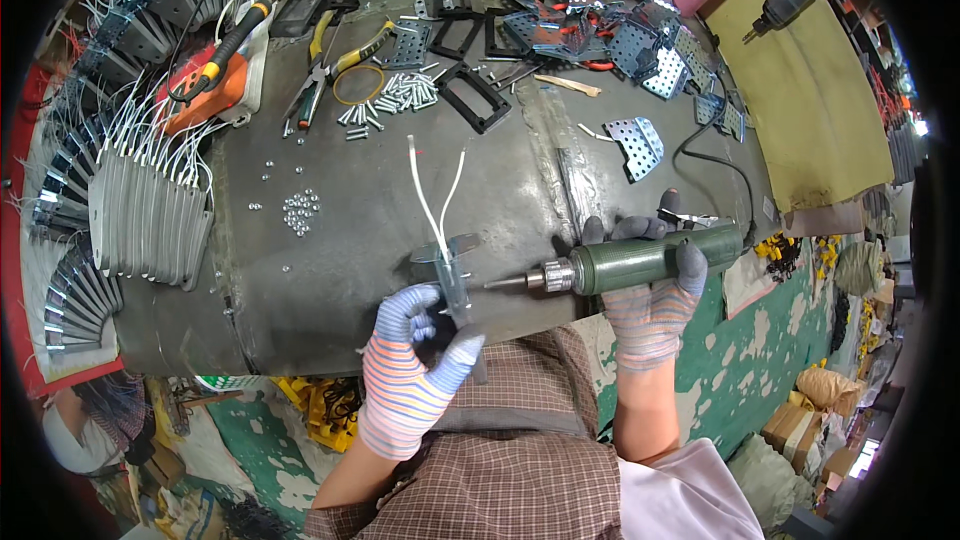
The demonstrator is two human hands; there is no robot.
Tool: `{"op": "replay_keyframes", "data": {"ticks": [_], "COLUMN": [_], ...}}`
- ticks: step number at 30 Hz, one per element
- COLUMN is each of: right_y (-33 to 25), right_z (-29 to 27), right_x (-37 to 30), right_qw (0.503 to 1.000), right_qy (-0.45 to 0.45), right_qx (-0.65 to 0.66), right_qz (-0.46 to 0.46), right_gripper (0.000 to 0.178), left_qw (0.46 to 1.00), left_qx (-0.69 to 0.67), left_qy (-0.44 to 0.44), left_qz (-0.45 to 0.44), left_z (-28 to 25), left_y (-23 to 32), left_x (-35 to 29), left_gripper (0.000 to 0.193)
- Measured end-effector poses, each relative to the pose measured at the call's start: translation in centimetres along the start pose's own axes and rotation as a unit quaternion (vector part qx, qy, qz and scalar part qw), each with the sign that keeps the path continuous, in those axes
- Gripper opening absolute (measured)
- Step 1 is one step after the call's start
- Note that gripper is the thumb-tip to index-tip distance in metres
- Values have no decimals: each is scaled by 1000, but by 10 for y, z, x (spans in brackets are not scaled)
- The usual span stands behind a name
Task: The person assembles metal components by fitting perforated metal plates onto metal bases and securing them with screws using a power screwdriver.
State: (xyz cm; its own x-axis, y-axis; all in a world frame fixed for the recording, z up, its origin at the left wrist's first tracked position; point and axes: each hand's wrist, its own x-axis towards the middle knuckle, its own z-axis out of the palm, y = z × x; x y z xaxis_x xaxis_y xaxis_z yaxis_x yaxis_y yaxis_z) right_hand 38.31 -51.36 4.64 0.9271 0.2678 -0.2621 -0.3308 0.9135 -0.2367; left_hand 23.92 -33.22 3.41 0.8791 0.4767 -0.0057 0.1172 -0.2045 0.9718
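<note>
My left hand, in a striped glove, pinches a narrow metal part with two white wires sticking up from it. My right hand, gloved too, is wrapped round a green electric screwdriver. Its bit points left, with the tip close beside the metal part; whether they touch I cannot tell. Beyond my left hand, small round nuts lie loose in a cluster. A pile of screws sits farther back. To the right of it is a black rectangular frame.
Grey wired plates stand in a row at the left. Pliers and a soldering iron lie at the back left. Perforated metal plates are heaped at the back right. A single perforated plate lies nearer. Another power screwdriver hangs upper right.
</note>
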Motion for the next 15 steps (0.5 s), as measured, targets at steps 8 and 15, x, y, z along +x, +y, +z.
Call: {"op": "replay_keyframes", "data": {"ticks": [8,15], "right_y": [7,16], "right_z": [-9,-4], "right_x": [5,4], "right_qw": [999,998], "right_qy": [19,18], "right_qx": [-34,-52], "right_qz": [8,3], "right_gripper": [54,53], "left_qw": [972,970], "left_qx": [-199,-204], "left_qy": [-30,-47], "left_qz": [-120,-120], "left_z": [-11,-14], "left_y": [4,2], "left_x": [-2,2], "left_gripper": [45,46]}}
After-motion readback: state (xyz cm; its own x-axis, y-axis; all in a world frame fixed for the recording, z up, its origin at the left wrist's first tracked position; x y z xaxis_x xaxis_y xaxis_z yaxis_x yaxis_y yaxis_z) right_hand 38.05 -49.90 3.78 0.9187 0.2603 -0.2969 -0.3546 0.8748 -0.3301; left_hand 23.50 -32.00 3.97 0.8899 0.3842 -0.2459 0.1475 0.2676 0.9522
